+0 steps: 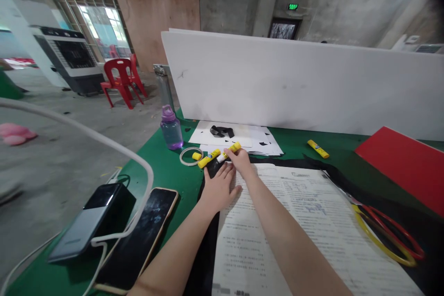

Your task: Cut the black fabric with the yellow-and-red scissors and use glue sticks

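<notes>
My right hand [240, 162] is closed around a yellow glue stick [234, 147]. Its bare white end points down to the left, close to the black sheet [214, 166]; I cannot tell whether they touch. Lying flat with fingers stretched, my left hand [219, 188] presses on the black sheet and the edge of a printed paper [277, 222]. Just beyond its fingertips lies a second yellow glue stick [209, 159]. A loose yellow cap [196, 156] sits inside a thin tape ring [187, 156]. Scissors [385, 231] with red and yellow handles rest on the paper's right side.
A purple-topped bottle [171, 128] stands at the back left. White sheets [263, 136] with black scraps lie behind my hands, before a white board [294, 83]. A phone [138, 240] and power bank [92, 219] with cable sit left. Another glue stick [318, 149] and a red folder [405, 166] lie right.
</notes>
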The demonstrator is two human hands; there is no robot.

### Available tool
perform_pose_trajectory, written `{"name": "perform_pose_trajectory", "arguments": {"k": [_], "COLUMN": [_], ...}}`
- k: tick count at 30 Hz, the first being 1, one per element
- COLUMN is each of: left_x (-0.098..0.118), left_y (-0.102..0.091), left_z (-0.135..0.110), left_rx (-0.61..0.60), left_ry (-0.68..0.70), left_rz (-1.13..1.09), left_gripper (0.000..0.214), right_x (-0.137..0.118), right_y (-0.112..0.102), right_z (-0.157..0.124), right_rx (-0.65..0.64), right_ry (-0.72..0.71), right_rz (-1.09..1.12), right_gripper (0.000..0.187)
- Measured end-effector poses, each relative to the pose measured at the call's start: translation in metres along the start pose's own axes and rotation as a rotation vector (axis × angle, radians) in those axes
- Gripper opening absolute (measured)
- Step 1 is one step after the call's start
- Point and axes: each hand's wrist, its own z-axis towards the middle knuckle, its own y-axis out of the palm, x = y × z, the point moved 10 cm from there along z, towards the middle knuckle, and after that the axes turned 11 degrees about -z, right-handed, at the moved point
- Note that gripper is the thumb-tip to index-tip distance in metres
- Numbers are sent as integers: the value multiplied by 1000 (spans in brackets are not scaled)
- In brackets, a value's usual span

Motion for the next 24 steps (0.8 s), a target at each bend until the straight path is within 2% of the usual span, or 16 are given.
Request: {"name": "perform_pose_trajectory", "arguments": {"k": [3,6,15,18,24], "left_x": [1,3,3,2,0], "left_y": [-1,-2,-3,0,3], "left_z": [-1,-1,0,0,1], "left_rx": [-4,-10,3,-4,-20], "left_ry": [6,14,16,13,-7], "left_rz": [-4,-13,-49,-45,4], "left_gripper": [49,46,48,49,54], "right_x": [-4,-4,-16,-11,12], "right_y": [17,23,10,0,-22], "right_z": [-5,-7,-6,-2,7], "right_rx": [-147,-186,16,68,171], "right_ry": [-65,-100,-224,-158,73], "right_rz": [-71,-190,-297,-261,-12], "right_gripper": [36,36,31,32,44]}}
